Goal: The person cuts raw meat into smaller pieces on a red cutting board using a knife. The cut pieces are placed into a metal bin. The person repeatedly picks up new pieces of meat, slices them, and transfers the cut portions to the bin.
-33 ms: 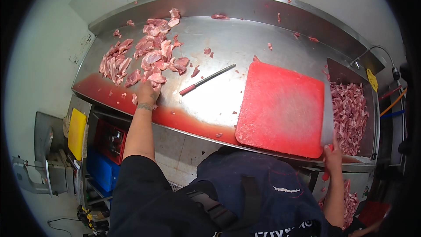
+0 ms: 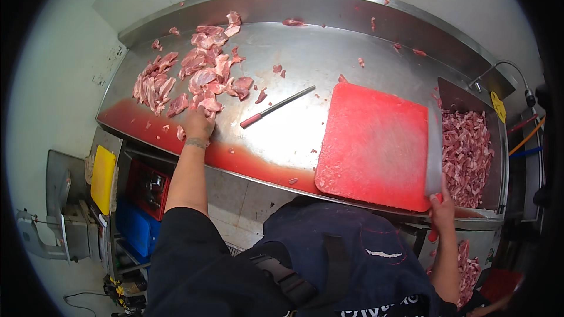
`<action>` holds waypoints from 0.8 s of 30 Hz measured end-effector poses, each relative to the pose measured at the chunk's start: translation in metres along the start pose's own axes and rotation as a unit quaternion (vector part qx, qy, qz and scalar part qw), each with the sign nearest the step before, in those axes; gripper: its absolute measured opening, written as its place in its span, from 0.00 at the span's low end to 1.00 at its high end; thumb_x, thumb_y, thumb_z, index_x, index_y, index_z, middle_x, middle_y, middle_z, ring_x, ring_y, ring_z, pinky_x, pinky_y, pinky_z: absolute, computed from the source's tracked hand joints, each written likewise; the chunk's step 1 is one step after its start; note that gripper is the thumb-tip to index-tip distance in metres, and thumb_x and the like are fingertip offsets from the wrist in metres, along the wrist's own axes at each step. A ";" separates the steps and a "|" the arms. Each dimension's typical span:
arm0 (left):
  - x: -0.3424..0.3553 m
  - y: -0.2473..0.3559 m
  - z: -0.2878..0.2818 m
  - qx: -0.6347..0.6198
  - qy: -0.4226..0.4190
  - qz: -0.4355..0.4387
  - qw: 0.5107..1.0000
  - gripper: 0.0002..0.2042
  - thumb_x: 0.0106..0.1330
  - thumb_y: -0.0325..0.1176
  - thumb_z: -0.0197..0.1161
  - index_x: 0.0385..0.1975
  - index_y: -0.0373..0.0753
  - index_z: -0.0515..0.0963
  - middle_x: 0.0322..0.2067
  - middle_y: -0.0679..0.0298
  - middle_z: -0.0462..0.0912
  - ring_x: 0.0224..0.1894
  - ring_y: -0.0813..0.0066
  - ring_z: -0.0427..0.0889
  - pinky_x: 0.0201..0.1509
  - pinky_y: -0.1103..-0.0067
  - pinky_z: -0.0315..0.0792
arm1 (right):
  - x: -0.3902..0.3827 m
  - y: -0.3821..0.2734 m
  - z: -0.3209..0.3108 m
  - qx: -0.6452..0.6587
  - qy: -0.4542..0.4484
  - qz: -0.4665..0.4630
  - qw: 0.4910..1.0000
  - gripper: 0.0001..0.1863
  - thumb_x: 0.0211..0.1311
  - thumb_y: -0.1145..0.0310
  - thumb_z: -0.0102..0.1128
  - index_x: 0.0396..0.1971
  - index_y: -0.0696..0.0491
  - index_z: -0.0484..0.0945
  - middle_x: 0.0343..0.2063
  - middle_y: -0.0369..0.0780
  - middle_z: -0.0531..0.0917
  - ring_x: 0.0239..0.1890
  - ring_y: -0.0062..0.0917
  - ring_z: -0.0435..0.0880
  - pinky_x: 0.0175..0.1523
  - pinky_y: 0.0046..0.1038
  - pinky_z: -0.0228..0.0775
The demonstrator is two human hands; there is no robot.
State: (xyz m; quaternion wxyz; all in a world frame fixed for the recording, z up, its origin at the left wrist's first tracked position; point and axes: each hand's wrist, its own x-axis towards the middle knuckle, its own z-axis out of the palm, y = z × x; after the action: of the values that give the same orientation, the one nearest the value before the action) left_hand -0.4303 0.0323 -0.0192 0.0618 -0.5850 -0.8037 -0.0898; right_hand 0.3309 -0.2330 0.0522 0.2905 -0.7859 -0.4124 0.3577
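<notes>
My left hand [image 2: 198,124] reaches to the near end of a heap of raw meat pieces [image 2: 202,76] on the steel table. Its fingers close on a piece of meat [image 2: 209,104], and the fingertips are partly hidden. In my right hand [image 2: 443,208] is a large knife [image 2: 433,155] with a wide blade and a red handle. The blade lies along the right edge of a red cutting board [image 2: 376,147], pointing away from me. A sharpening steel [image 2: 279,106] with a red handle rests on the table between the meat and the board.
The steel table [image 2: 282,53] has a raised back wall, scattered scraps and bloody liquid along its front. Right of the board, a bin [image 2: 502,182] holds cut meat strips [image 2: 467,152]. Beyond it are a bent tap [image 2: 511,63] and a yellow object [image 2: 498,107]. A yellow board [image 2: 103,179] stands lower left.
My right hand has shifted a little to the left with the knife, bringing the blade over the board's right edge. My left hand has barely moved at the meat.
</notes>
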 end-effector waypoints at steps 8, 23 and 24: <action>0.021 0.034 -0.014 -0.243 -0.120 0.031 0.962 0.14 0.72 0.42 0.69 0.47 0.39 0.87 0.36 0.47 0.89 0.41 0.52 0.89 0.48 0.62 0.81 | 0.002 -0.001 0.053 0.083 -0.060 -0.057 0.993 0.45 0.73 0.76 0.58 0.86 0.41 0.52 0.24 0.31 0.76 0.18 0.16 0.73 0.24 0.21 0.71; 0.062 -0.057 0.014 0.009 -0.208 -0.168 0.963 0.34 0.64 0.50 0.71 0.68 0.36 0.77 0.57 0.54 0.86 0.55 0.67 0.85 0.54 0.71 0.82 | 0.017 0.002 0.040 0.126 -0.130 -0.022 0.983 0.46 0.75 0.74 0.57 0.87 0.42 0.47 0.23 0.33 0.76 0.17 0.18 0.75 0.24 0.23 0.73; 0.064 -0.057 0.018 -0.012 -0.217 -0.179 0.960 0.34 0.64 0.49 0.72 0.66 0.36 0.78 0.56 0.54 0.86 0.54 0.67 0.85 0.53 0.71 0.82 | 0.018 0.003 0.040 0.126 -0.134 -0.016 0.983 0.46 0.75 0.74 0.57 0.87 0.42 0.47 0.23 0.33 0.76 0.18 0.18 0.75 0.24 0.23 0.73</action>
State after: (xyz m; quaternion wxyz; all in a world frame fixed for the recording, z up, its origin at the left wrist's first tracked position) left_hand -0.5043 0.0782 -0.0278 -0.1382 -0.4377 -0.8882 0.0198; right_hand 0.3074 -0.2126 0.0208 0.3346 -0.6812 -0.4120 0.5043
